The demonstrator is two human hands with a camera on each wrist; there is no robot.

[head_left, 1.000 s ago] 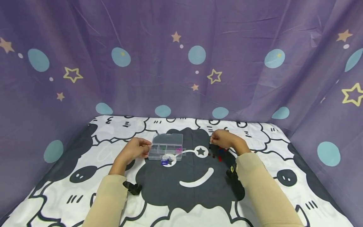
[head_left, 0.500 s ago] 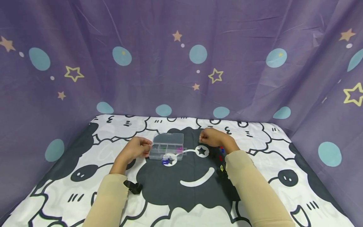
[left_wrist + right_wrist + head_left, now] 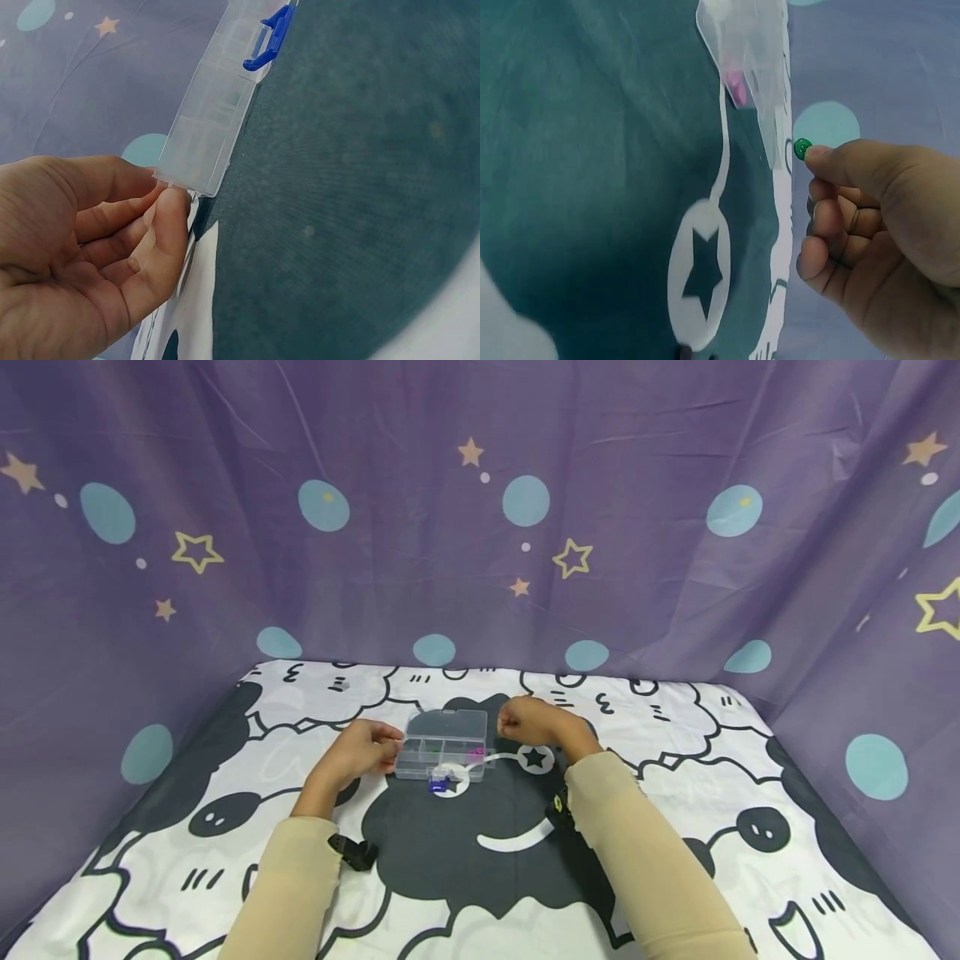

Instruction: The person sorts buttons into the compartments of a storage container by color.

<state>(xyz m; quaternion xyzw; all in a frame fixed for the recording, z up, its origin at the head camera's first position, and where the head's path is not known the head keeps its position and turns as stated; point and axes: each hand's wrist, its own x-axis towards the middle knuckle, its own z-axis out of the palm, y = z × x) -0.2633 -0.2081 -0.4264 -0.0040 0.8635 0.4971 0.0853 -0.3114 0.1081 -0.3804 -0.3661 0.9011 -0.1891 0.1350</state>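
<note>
A clear plastic compartment box (image 3: 442, 752) stands with its lid raised on the dark part of the cloth. At its left end, my left hand (image 3: 365, 748) holds the box's corner between thumb and fingers; the left wrist view shows this hand (image 3: 97, 240) and the blue latch (image 3: 271, 39) on the box's front. Pink pieces (image 3: 476, 753) lie in a right compartment, and a small green piece (image 3: 435, 749) in another. My right hand (image 3: 528, 721) is just right of the box, pinching a small round green button (image 3: 802, 148) in the right wrist view.
A cloth with cartoon sheep (image 3: 480, 893) covers the table. Behind it hangs a purple curtain (image 3: 420, 568) with stars and ovals. My right forearm (image 3: 645, 852) hides part of the cloth to the right.
My right hand has moved left, from the loose red, blue and dark pieces to beside the box. My left hand has kept its hold on the box's left end.
</note>
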